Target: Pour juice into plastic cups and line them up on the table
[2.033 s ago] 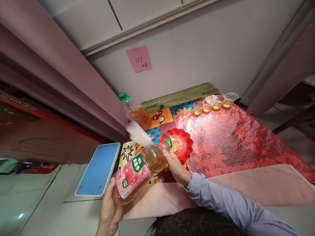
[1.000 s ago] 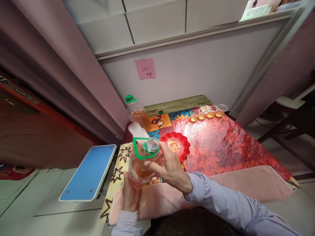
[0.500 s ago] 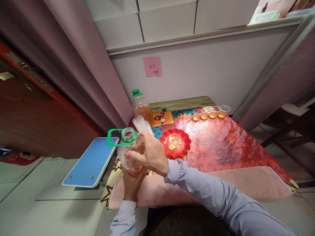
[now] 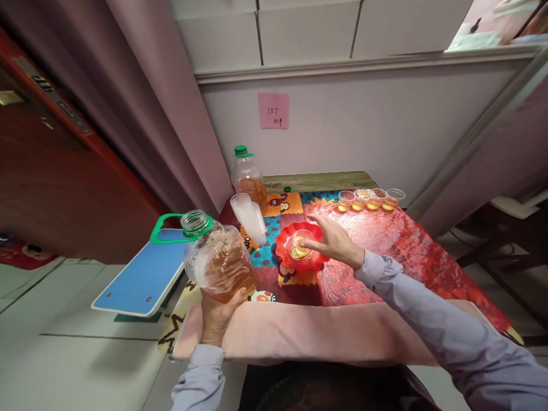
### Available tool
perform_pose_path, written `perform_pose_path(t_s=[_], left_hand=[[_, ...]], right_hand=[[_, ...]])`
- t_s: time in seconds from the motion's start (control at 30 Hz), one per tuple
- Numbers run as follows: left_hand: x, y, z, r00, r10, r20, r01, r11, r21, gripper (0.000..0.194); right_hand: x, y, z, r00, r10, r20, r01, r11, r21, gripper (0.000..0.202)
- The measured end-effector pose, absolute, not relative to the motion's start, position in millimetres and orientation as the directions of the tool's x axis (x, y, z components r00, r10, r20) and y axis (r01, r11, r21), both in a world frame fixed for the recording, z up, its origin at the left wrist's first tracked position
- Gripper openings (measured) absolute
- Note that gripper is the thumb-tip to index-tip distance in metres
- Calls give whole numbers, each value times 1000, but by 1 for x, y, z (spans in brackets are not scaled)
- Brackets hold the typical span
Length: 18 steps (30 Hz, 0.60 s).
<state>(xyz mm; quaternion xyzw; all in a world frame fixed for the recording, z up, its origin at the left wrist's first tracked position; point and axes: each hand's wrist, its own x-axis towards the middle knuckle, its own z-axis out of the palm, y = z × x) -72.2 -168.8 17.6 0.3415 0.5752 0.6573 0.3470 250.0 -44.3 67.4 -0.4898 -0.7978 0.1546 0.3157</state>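
Pink cloth [image 4: 308, 334] is spread along near edge of patterned table cover [image 4: 299, 294], nearer than red dish [image 4: 282, 244]. To near-L of dish, big btl [image 4: 229, 265] is gripped by L hand [image 4: 217, 314], closed round its lower part w/ thumb in view; other fingers are mostly hidden by btl, so exact grip can't be told. Btl is tipped to L, mouth uncapped, green handle [image 4: 159, 230] stuck out on side away from dish; orange-brown liq. is seen inside. Blue panel [image 4: 139, 279] is set well to L of dish, off the table.

Right over dish, R hand [image 4: 331, 242] is held w/ thumb & fingers spread well apart, nothing gripped; small clear cup [image 4: 303, 236] in dish is framed by them, but whether it's touched can't be told. A bit of yellow liq. is seen in cup.

Red sheet [image 4: 381, 262] is laid to R of dish. Cup stack [image 4: 252, 222] is laid on its side just L of & beyond dish. To far R of dish, 4 cups in a row [image 4: 371, 201] are lined up, each w/ a little yellow liq. To far L, 2nd btl [image 4: 252, 185] is stood upright, capped & part-filled. Straight beyond dish, loose green cap [image 4: 287, 189] is seen; past it, pink note [image 4: 273, 111] marked "357" is stuck on wall [image 4: 342, 131].
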Motion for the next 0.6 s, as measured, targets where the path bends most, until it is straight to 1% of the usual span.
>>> perform_pose_path(t_s=[0.07, 0.13, 0.2, 0.27, 0.3, 0.37, 0.47, 0.53, 0.6], left_hand=[[-74, -169, 15, -522, 850, 65, -22, -90, 996, 83], [-78, -169, 11, -530, 844, 83, 40, -73, 997, 79], [-81, -169, 7, -510, 855, 96, 93, -56, 994, 76], [-83, -169, 6, -489, 869, 77, 86, -40, 996, 75], [-83, -169, 6, -500, 864, 64, 62, -38, 997, 77], [-82, -167, 9, -544, 838, 42, 13, -42, 999, 79], [-80, -165, 14, -584, 812, 17, -16, -33, 999, 71], [-79, -165, 16, -579, 815, -6, -21, -8, 1000, 65], [-81, -165, 13, -572, 820, -10, -5, 9, 1000, 67]], right_hand=[[253, -36, 64, -397, 883, 251, 765, 469, -442, 87], [245, -34, 63, -419, 893, 165, 822, 450, -348, 88], [232, -34, 63, -415, 905, 90, 863, 423, -276, 79], [223, -33, 64, -414, 909, 41, 882, 412, -229, 67], [220, -33, 64, -418, 908, 27, 885, 414, -212, 62], [218, -32, 66, -428, 904, 16, 886, 423, -190, 59], [221, -29, 67, -447, 895, 9, 880, 441, -175, 61], [222, -28, 67, -458, 889, 12, 873, 452, -183, 57], [223, -25, 67, -460, 888, 15, 866, 453, -214, 53]])
